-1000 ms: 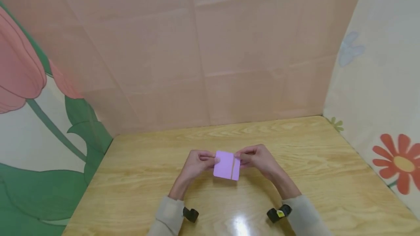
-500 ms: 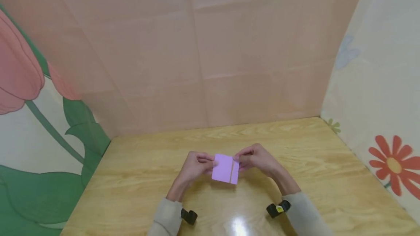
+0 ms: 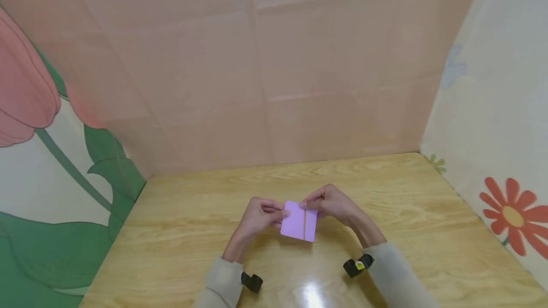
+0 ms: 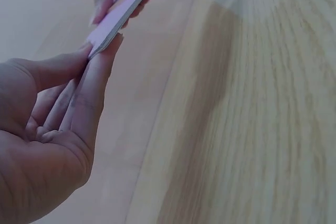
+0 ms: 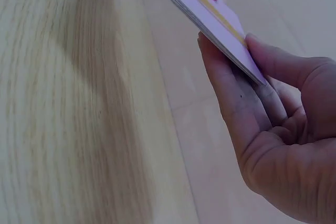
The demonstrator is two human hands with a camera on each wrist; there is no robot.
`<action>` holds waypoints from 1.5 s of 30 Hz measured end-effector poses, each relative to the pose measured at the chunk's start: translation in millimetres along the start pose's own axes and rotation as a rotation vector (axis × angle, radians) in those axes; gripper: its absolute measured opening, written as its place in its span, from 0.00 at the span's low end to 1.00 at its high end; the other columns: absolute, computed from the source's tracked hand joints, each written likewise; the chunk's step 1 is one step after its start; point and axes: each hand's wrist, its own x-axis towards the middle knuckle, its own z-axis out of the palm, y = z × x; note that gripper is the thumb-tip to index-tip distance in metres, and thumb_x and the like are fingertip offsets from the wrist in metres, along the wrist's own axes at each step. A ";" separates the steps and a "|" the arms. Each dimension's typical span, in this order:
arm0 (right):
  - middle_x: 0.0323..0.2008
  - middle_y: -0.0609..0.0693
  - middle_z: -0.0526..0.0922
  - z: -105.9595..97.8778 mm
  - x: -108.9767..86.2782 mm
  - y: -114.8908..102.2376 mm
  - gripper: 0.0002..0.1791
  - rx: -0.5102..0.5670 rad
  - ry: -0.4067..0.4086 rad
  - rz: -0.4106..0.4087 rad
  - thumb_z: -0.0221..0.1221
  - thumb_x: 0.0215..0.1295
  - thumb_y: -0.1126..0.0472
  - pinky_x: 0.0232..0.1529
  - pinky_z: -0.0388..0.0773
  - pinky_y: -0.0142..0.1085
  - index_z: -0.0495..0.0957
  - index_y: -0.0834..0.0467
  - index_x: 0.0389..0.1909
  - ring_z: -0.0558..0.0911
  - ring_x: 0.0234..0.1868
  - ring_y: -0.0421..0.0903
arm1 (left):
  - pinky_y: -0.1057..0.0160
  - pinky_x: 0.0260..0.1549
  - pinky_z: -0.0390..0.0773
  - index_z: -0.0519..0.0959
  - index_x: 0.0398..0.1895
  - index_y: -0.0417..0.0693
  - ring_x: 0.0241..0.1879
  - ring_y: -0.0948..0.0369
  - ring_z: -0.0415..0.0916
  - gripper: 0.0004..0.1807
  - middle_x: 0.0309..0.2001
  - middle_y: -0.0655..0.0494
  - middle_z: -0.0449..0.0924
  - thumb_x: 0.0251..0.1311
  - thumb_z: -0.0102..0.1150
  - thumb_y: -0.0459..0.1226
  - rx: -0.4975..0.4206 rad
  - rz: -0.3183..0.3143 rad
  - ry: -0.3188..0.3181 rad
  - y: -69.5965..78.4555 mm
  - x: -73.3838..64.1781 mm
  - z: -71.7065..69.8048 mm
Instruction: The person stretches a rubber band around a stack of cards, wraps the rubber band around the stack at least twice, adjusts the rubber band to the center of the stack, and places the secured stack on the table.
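Note:
Both hands hold up a small pink stack of cards with rounded corners, above the table. Its edge shows several thin layers in the right wrist view; whether they are bound together I cannot tell. A yellowish rubber band runs across it, nearer the right side. My left hand pinches the left edge, thumb in front and fingers behind. At the upper right, my right hand pinches the stack, its thumb against the band. In the right wrist view the band lies flat along the face.
A wood-grain table lies beneath the hands. Behind it hangs a creased pinkish sheet. Flower-printed panels stand at the left and right. Each wrist wears a black device on a strap.
My right hand has shifted slightly left along the top of the stack, its thumb now over the band. The stack has tilted a little; my left hand keeps its pinch.

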 end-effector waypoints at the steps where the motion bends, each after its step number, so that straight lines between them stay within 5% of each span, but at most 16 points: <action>1: 0.39 0.57 0.92 0.1 0.4 -0.6 0.13 0.001 -0.002 0.004 0.67 0.70 0.60 0.40 0.93 0.42 0.89 0.67 0.45 0.90 0.36 0.48 | 0.64 0.31 0.92 0.87 0.42 0.29 0.27 0.62 0.88 0.11 0.36 0.38 0.91 0.61 0.73 0.30 -0.001 -0.002 0.008 -0.4 -0.8 0.1; 12: 0.46 0.60 0.91 -6.1 2.7 2.3 0.18 0.071 0.012 0.025 0.67 0.71 0.59 0.54 0.90 0.54 0.85 0.68 0.54 0.91 0.43 0.50 | 0.56 0.37 0.94 0.86 0.42 0.28 0.29 0.61 0.88 0.11 0.36 0.38 0.91 0.62 0.73 0.31 -0.020 0.021 0.047 1.3 -1.3 -9.4; 22: 0.43 0.59 0.91 1.3 8.6 4.7 0.14 0.029 0.055 0.002 0.65 0.72 0.62 0.45 0.93 0.45 0.87 0.69 0.50 0.89 0.40 0.48 | 0.57 0.36 0.94 0.86 0.42 0.27 0.28 0.61 0.88 0.11 0.35 0.38 0.91 0.61 0.72 0.29 -0.032 -0.008 0.050 -2.0 0.6 -9.2; 30: 0.42 0.57 0.92 6.8 10.6 8.9 0.16 -0.005 0.062 -0.019 0.67 0.71 0.60 0.39 0.89 0.37 0.87 0.68 0.50 0.87 0.36 0.44 | 0.57 0.34 0.93 0.88 0.40 0.30 0.28 0.60 0.89 0.09 0.36 0.37 0.91 0.62 0.72 0.30 0.025 0.028 -0.001 -0.8 3.0 -0.8; 45: 0.38 0.53 0.92 4.4 7.6 18.3 0.16 0.036 0.056 0.007 0.68 0.70 0.58 0.36 0.89 0.36 0.88 0.66 0.49 0.87 0.34 0.44 | 0.56 0.34 0.94 0.87 0.41 0.29 0.27 0.61 0.88 0.10 0.37 0.36 0.91 0.62 0.72 0.30 0.012 0.019 -0.032 -3.5 6.1 5.2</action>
